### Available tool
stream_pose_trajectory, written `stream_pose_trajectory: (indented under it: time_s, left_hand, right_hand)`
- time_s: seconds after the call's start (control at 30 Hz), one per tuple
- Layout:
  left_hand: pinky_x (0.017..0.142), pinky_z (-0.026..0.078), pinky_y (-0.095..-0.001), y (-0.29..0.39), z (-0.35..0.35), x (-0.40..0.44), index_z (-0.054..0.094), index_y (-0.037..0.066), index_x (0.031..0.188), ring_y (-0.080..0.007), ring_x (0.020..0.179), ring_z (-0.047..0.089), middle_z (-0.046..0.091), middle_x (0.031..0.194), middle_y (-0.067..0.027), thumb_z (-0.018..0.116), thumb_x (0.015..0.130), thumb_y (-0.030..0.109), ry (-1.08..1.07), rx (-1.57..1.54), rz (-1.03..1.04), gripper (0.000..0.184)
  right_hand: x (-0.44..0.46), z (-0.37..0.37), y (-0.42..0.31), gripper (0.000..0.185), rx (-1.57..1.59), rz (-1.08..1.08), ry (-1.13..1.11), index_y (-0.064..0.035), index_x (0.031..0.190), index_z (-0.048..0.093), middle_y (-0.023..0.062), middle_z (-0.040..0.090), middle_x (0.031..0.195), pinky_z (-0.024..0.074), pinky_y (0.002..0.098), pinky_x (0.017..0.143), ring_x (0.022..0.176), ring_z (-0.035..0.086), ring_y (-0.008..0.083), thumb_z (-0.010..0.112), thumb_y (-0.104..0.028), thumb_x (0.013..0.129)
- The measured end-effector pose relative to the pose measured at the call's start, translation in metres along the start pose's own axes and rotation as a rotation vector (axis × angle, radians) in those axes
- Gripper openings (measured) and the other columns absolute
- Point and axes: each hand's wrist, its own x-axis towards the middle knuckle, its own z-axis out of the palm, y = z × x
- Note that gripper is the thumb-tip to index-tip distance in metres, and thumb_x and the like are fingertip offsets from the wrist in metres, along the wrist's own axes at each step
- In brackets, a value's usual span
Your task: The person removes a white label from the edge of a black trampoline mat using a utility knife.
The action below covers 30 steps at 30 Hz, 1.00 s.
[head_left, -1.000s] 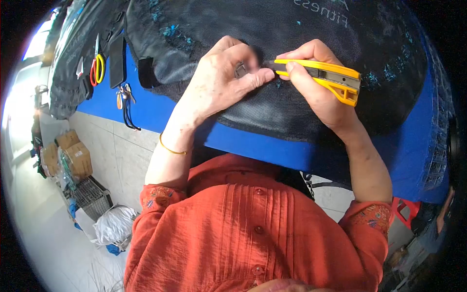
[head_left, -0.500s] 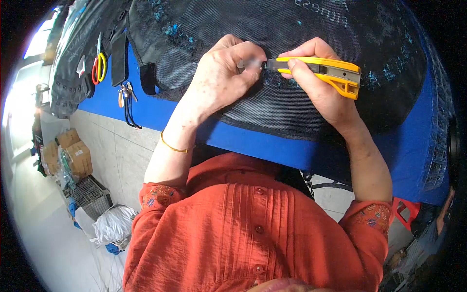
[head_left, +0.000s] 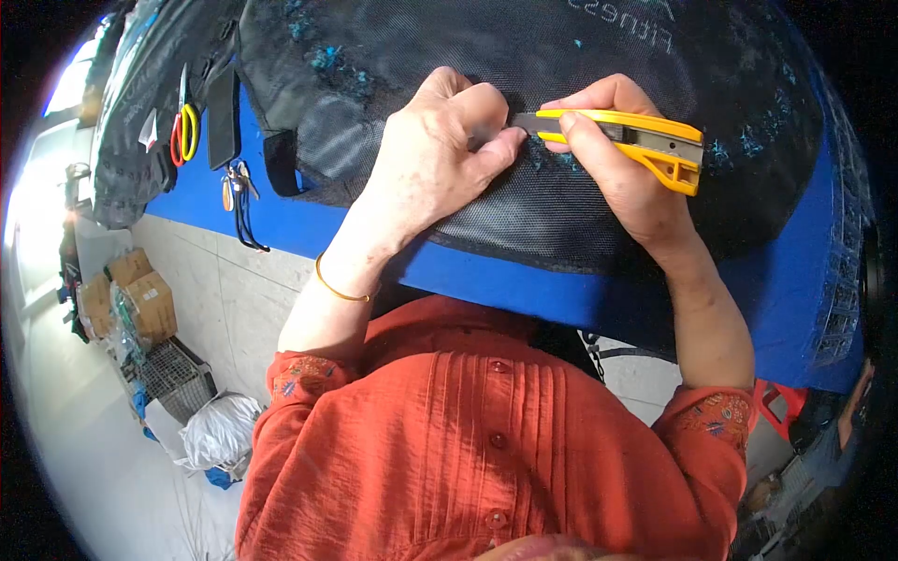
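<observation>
A yellow utility knife [head_left: 687, 150] is gripped in my right hand [head_left: 622, 173], its blade pointing left. The blade tip meets the thumb and finger area of my left hand [head_left: 426, 154]. That hand is closed in a pinch over the black mesh fabric [head_left: 561, 234]; what it pinches is hidden and blurred. Pale lettering runs across the fabric's far part. Tufts of blue thread [head_left: 748, 145] dot the mesh at the right, and more blue thread bits [head_left: 332, 64] lie at the upper left.
The fabric rests on a blue table surface [head_left: 524, 285]. Toward the left are scissors [head_left: 187, 126] with red and yellow handles, a black phone-like slab [head_left: 224, 117] and keys [head_left: 238, 182] on a dark strap. Cardboard boxes [head_left: 150, 304] and a crate [head_left: 173, 374] stand on the floor.
My left thumb has shifted slightly right, nearer the knife. The knife and my right hand have moved a little right and down. Both hands keep their grips.
</observation>
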Motion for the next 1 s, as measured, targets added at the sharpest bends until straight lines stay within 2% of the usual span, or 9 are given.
stream_pose_trajectory:
  time_s: [0.07,0.13,0.17,0.37,0.43,0.57,0.67,0.9,1.0]
  left_hand:
    - [0.072,0.057,-0.0385,-0.003,0.0,0.002,0.067,0.007,0.09,-0.03,0.078,0.068,0.063,0.091,-0.0134,0.073,0.083,0.013,-0.003,-0.021,-0.001,0.01]
    - [0.069,0.055,-0.0368,-0.005,-0.002,0.003,0.065,0.006,0.089,-0.0289,0.074,0.066,0.062,0.087,-0.0131,0.074,0.084,0.012,-0.013,-0.043,-0.019,0.011]
    - [0.069,0.055,-0.0368,-0.006,-0.003,0.002,0.065,0.006,0.089,-0.0289,0.074,0.066,0.062,0.087,-0.0131,0.074,0.084,0.012,-0.014,-0.042,-0.019,0.011]
    - [0.063,0.052,-0.03,-0.013,-0.006,-0.005,0.064,0.004,0.088,-0.0156,0.068,0.062,0.058,0.09,-0.0077,0.073,0.088,0.008,-0.047,-0.195,-0.101,0.01]
    - [0.061,0.05,-0.0277,-0.012,-0.007,-0.007,0.064,0.003,0.089,-0.0119,0.066,0.06,0.057,0.093,-0.0059,0.072,0.091,0.007,-0.059,-0.296,-0.152,0.01]
    - [0.06,0.05,-0.0272,-0.014,-0.004,-0.01,0.063,0.003,0.09,-0.0123,0.064,0.06,0.057,0.094,-0.0063,0.072,0.091,0.006,-0.048,-0.336,-0.152,0.01]
    - [0.065,0.052,-0.0251,-0.016,-0.007,-0.011,0.061,0.003,0.095,-0.0108,0.075,0.063,0.059,0.103,-0.0046,0.071,0.095,0.007,-0.111,-0.273,-0.178,0.011]
    - [0.059,0.051,-0.0265,-0.015,-0.004,-0.01,0.062,0.003,0.09,-0.0113,0.065,0.062,0.056,0.095,-0.006,0.072,0.092,0.006,-0.064,-0.348,-0.18,0.011]
    - [0.058,0.051,-0.0263,-0.016,-0.004,-0.01,0.062,0.003,0.089,-0.0112,0.065,0.063,0.056,0.095,-0.0062,0.071,0.093,0.006,-0.071,-0.377,-0.195,0.011]
  right_hand:
    - [0.0,-0.002,-0.001,0.002,0.007,0.016,0.002,-0.0042,0.096,0.063,0.004,0.069,0.092,0.0532,0.0261,0.079,0.085,0.065,0.0095,0.065,-0.005,0.095]
    - [-0.001,-0.006,-0.002,0.011,-0.049,0.059,-0.087,-0.0035,0.11,0.062,0.0105,0.07,0.107,0.058,0.0316,0.09,0.099,0.071,0.0168,0.056,-0.01,0.102]
    - [-0.001,-0.006,-0.002,0.011,-0.049,0.059,-0.086,-0.0035,0.11,0.062,0.0105,0.07,0.107,0.058,0.0316,0.09,0.099,0.071,0.0168,0.056,-0.01,0.102]
    - [-0.003,-0.002,-0.007,0.01,-0.054,0.062,-0.082,-0.0038,0.11,0.06,0.0111,0.07,0.109,0.0576,0.0314,0.09,0.099,0.071,0.0171,0.057,-0.01,0.102]
    - [-0.004,0.006,-0.006,0.004,0.043,0.006,0.042,-0.005,0.1,0.063,0.0033,0.069,0.093,0.0531,0.0248,0.077,0.085,0.065,0.0078,0.064,-0.004,0.096]
    - [-0.007,0.008,-0.01,0.005,0.037,0.045,0.044,-0.0054,0.1,0.063,0.0019,0.067,0.092,0.0527,0.0242,0.076,0.083,0.064,0.0072,0.065,-0.004,0.096]
    - [-0.007,0.011,-0.005,0.006,-0.03,-0.014,0.051,-0.0056,0.101,0.063,0.0015,0.067,0.091,0.0528,0.0241,0.076,0.083,0.064,0.0067,0.065,-0.004,0.096]
    - [-0.01,0.017,-0.004,0.01,0.073,0.047,0.077,-0.0056,0.101,0.063,0.0031,0.068,0.091,0.0537,0.0251,0.076,0.083,0.065,0.0081,0.068,-0.003,0.093]
    - [-0.011,0.015,-0.003,0.011,-0.048,-0.04,0.077,-0.0051,0.1,0.062,0.0049,0.069,0.091,0.0545,0.0264,0.076,0.083,0.067,0.0099,0.068,-0.002,0.092]
